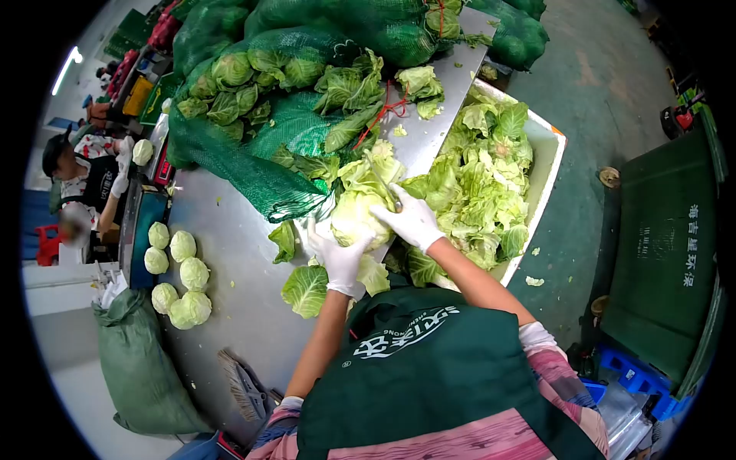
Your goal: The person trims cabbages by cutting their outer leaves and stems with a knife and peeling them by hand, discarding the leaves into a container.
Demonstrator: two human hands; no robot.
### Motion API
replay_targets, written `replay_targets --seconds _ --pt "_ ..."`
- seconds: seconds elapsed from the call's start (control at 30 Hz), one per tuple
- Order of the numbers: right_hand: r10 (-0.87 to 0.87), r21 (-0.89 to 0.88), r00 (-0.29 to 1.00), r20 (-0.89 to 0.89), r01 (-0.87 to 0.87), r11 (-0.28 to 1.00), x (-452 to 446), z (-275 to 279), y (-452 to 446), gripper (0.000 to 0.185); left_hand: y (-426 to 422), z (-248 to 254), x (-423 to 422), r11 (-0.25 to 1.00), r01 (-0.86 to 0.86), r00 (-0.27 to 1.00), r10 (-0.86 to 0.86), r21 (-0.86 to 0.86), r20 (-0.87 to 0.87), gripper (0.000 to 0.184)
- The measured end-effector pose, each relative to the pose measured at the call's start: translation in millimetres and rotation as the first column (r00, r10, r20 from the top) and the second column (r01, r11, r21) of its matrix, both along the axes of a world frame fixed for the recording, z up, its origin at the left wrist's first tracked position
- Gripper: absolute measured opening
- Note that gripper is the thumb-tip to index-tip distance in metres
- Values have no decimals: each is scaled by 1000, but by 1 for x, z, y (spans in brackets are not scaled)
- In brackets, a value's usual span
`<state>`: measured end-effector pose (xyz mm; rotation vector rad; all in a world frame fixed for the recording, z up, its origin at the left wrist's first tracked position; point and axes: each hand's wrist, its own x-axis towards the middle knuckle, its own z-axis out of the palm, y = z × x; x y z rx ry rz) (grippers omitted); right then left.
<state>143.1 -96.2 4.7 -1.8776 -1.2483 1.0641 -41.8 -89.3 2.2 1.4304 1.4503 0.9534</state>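
Both white-gloved hands are at a pale green cabbage (pixel 354 218) near the table's edge. My left hand (pixel 337 257) grips its near side, thumb and fingers spread around it. My right hand (pixel 412 220) is closed at the cabbage's right side, around what looks like a knife (pixel 382 178); its thin blade points up and away, and its handle is mostly hidden in the glove. Loose outer leaves (pixel 305 290) lie below my left hand. Just beyond the cabbage, more leaves lie by an open green mesh sack (pixel 253 172) with untrimmed cabbages inside.
A white box (pixel 546 165) heaped with cabbage leaves stands right of the metal table (pixel 222 253). Several trimmed cabbages (pixel 193 274) sit at the left. Full mesh sacks (pixel 330 23) fill the far end. A co-worker (pixel 92 180) holds a cabbage at left. A large green bin (pixel 663 245) stands far right.
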Motion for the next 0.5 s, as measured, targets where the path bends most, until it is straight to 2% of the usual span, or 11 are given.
replay_targets --seconds 0.03,0.07,0.1,0.17,0.2,0.23,0.3,0.33,0.43,0.47,0.5 --pt "44 -30 991 124 -41 999 -3 10 7 97 4 4 -1 893 149 887 68 424 -456 91" --pt "93 -67 966 241 -79 995 -6 15 13 98 13 -13 -6 962 260 965 -262 81 18 98" --pt "96 -66 967 235 -83 994 -7 16 17 98 14 -11 -13 963 257 966 -259 79 13 98" --pt "153 -122 948 280 -123 985 -4 18 32 92 19 -8 -22 934 358 929 -354 16 -107 103" --pt "172 -163 942 288 -128 978 -4 16 40 81 17 -3 -25 924 383 918 -377 26 -120 102" --pt "176 -162 942 285 -134 978 -3 11 47 81 13 1 -28 925 378 920 -372 25 -123 102" --pt "238 -118 919 315 -211 970 -4 -3 57 69 6 12 -32 924 383 912 -376 10 -163 98" --pt "178 -62 934 310 -167 984 -5 -13 58 58 5 10 -34 926 376 918 -368 31 -151 95" --pt "100 -34 924 369 -94 995 -3 -45 69 53 4 10 -36 923 385 912 -378 14 -161 95" --pt "120 -101 925 361 -90 991 1 -56 69 50 0 9 -37 925 379 914 -371 18 -162 95" --pt "141 -152 920 367 -90 984 7 -69 65 51 -3 8 -39 926 377 925 -378 -24 -37 95"
